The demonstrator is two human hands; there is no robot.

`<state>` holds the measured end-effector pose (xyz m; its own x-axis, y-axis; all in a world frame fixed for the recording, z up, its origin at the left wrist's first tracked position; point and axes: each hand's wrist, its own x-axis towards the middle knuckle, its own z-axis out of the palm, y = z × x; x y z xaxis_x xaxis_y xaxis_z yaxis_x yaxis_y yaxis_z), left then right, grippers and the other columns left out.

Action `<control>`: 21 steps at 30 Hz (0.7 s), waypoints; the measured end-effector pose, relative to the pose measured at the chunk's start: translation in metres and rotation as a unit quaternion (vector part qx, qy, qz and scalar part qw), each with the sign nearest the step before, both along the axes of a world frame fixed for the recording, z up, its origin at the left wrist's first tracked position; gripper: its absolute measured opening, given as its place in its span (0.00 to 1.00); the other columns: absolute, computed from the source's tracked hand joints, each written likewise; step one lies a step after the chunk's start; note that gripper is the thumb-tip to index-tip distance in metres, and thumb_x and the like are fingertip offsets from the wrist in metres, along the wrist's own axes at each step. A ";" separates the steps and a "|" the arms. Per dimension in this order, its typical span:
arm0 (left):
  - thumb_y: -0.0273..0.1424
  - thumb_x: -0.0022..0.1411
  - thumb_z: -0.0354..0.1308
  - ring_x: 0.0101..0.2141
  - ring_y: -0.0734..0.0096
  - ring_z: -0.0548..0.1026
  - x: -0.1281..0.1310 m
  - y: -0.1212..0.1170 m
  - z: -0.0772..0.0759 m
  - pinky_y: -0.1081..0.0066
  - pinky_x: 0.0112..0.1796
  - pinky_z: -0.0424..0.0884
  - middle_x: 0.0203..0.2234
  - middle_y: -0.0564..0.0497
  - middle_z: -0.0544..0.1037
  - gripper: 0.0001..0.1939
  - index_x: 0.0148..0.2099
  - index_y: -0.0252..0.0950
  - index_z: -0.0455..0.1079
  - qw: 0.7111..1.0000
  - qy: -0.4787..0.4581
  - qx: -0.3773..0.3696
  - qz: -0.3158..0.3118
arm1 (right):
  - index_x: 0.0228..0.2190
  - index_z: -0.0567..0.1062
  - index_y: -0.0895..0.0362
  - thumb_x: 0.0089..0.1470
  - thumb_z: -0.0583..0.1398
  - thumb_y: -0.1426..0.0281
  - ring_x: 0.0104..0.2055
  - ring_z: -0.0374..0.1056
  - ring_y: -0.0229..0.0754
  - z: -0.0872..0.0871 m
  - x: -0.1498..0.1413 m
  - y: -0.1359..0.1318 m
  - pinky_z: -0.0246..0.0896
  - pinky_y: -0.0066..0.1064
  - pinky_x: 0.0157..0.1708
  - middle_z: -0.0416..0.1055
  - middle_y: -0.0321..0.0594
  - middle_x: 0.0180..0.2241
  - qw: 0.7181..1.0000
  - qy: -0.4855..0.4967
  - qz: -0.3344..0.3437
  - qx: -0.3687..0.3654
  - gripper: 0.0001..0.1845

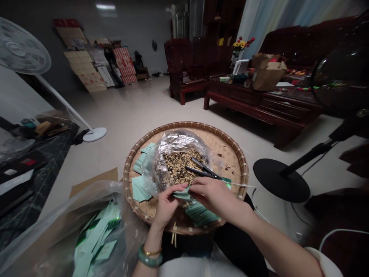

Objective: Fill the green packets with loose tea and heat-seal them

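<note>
My left hand (pixel 169 202) pinches a small mint-green paper packet (pixel 182 193) over the near side of a round woven bamboo tray (pixel 131 157). Fingers of my right hand (pixel 211 192) close on the same packet's right end. Just beyond them, a black two-armed clamp tool like a hair straightener (pixel 203 168), with a pale cord, lies apart-jawed on a clear plastic bag (pixel 178 140). That bag holds a dark and pale loose dry mix (pixel 181 163). Fanned green packets (pixel 141 188) lie at the tray's left, and more green packets (pixel 201 213) lie under my right hand.
At lower left, a large plastic bag (pixel 127 215) holds many green packets (pixel 96 234). A white standing fan (pixel 95 134) is at left, a black fan base (pixel 281 180) at right. Beyond is a dark wooden table (pixel 253 98) bearing a brown paper bag (pixel 266 73).
</note>
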<state>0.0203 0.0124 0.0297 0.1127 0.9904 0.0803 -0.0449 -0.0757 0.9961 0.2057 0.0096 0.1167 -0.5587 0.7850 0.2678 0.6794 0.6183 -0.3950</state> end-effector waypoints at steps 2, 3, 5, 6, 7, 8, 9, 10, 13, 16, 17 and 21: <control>0.23 0.46 0.59 0.40 0.61 0.76 -0.001 0.000 0.002 0.62 0.45 0.70 0.38 0.45 0.80 0.14 0.38 0.35 0.76 0.999 0.041 -0.005 0.009 | 0.32 0.77 0.53 0.50 0.61 0.73 0.29 0.68 0.39 -0.002 -0.001 0.006 0.54 0.26 0.25 0.72 0.39 0.29 0.999 -0.033 -0.007 -0.042 0.05; 0.23 0.46 0.58 0.41 0.62 0.76 -0.002 0.000 0.003 0.63 0.45 0.70 0.38 0.46 0.80 0.17 0.41 0.35 0.75 0.998 0.057 -0.006 0.008 | 0.31 0.77 0.54 0.49 0.63 0.73 0.28 0.68 0.39 -0.004 -0.001 0.010 0.52 0.26 0.24 0.73 0.39 0.28 0.997 -0.042 -0.007 -0.057 0.04; 0.22 0.46 0.56 0.43 0.62 0.75 -0.004 0.000 0.004 0.63 0.47 0.69 0.41 0.46 0.79 0.21 0.45 0.36 0.74 0.997 0.078 -0.006 -0.004 | 0.26 0.77 0.55 0.46 0.64 0.72 0.27 0.68 0.40 -0.009 -0.003 0.018 0.50 0.26 0.24 0.73 0.39 0.26 0.995 -0.045 -0.002 -0.085 0.01; 0.21 0.46 0.56 0.44 0.63 0.74 -0.005 -0.001 0.005 0.63 0.48 0.68 0.43 0.46 0.78 0.22 0.46 0.36 0.73 0.996 0.087 -0.005 -0.012 | 0.24 0.77 0.55 0.46 0.64 0.71 0.26 0.68 0.40 -0.012 -0.004 0.022 0.50 0.26 0.24 0.73 0.39 0.25 0.994 -0.044 -0.002 -0.099 0.01; 0.21 0.47 0.55 0.45 0.63 0.74 -0.006 -0.001 0.005 0.63 0.49 0.67 0.45 0.46 0.77 0.24 0.48 0.37 0.72 0.995 0.095 -0.004 -0.021 | 0.23 0.77 0.56 0.46 0.64 0.70 0.27 0.69 0.40 -0.014 -0.005 0.026 0.50 0.25 0.25 0.73 0.40 0.24 0.993 -0.047 -0.003 -0.112 0.03; 0.21 0.47 0.55 0.46 0.63 0.73 -0.007 -0.002 0.006 0.63 0.49 0.67 0.46 0.46 0.76 0.25 0.50 0.37 0.71 0.994 0.102 -0.004 -0.029 | 0.23 0.77 0.56 0.47 0.64 0.69 0.28 0.70 0.41 -0.017 -0.006 0.030 0.51 0.25 0.25 0.74 0.40 0.24 0.991 -0.055 -0.007 -0.124 0.04; 0.21 0.48 0.55 0.47 0.63 0.73 -0.007 -0.002 0.005 0.63 0.50 0.66 0.47 0.46 0.76 0.26 0.51 0.37 0.70 0.994 0.105 -0.004 -0.035 | 0.23 0.77 0.56 0.47 0.63 0.68 0.29 0.70 0.42 -0.019 -0.007 0.033 0.51 0.25 0.26 0.74 0.41 0.25 0.988 -0.070 -0.013 -0.135 0.05; 0.21 0.48 0.55 0.48 0.63 0.72 -0.008 -0.003 0.005 0.63 0.50 0.66 0.48 0.46 0.75 0.26 0.52 0.37 0.69 0.994 0.105 -0.006 -0.042 | 0.23 0.77 0.56 0.47 0.63 0.67 0.29 0.71 0.42 -0.020 -0.008 0.036 0.51 0.25 0.26 0.75 0.42 0.25 0.985 -0.090 -0.019 -0.146 0.06; 0.22 0.49 0.56 0.50 0.63 0.71 -0.009 -0.004 0.002 0.65 0.50 0.66 0.51 0.46 0.73 0.28 0.54 0.37 0.66 0.994 0.091 -0.024 -0.059 | 0.24 0.77 0.57 0.48 0.62 0.65 0.30 0.71 0.44 -0.022 -0.012 0.040 0.49 0.25 0.25 0.75 0.44 0.26 0.974 -0.147 -0.030 -0.167 0.08; 0.22 0.49 0.55 0.50 0.63 0.72 -0.009 -0.004 -0.002 0.65 0.50 0.67 0.51 0.45 0.73 0.28 0.55 0.37 0.66 0.994 0.074 -0.044 -0.064 | 0.24 0.77 0.58 0.47 0.61 0.65 0.30 0.71 0.44 -0.022 -0.013 0.042 0.48 0.26 0.24 0.76 0.46 0.27 0.972 -0.165 -0.031 -0.167 0.09; 0.22 0.48 0.55 0.49 0.63 0.72 -0.009 -0.004 -0.002 0.65 0.50 0.66 0.50 0.46 0.73 0.28 0.54 0.37 0.66 0.994 0.074 -0.045 -0.060 | 0.24 0.77 0.58 0.47 0.61 0.65 0.30 0.71 0.44 -0.022 -0.013 0.042 0.49 0.26 0.24 0.76 0.46 0.27 0.972 -0.163 -0.030 -0.165 0.09; 0.22 0.47 0.56 0.47 0.63 0.73 -0.011 -0.001 -0.004 0.64 0.51 0.65 0.46 0.48 0.76 0.24 0.49 0.37 0.71 0.993 0.106 -0.039 -0.025 | 0.23 0.78 0.58 0.47 0.62 0.69 0.29 0.69 0.41 -0.017 -0.007 0.046 0.50 0.26 0.26 0.75 0.43 0.25 0.982 -0.109 -0.016 -0.152 0.06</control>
<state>0.0091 0.0114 0.0257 0.1682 0.9854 -0.0266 0.1641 -0.0014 0.9864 0.1986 0.0553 0.1001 -0.5502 0.8284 -0.1053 0.7860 0.4712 -0.4003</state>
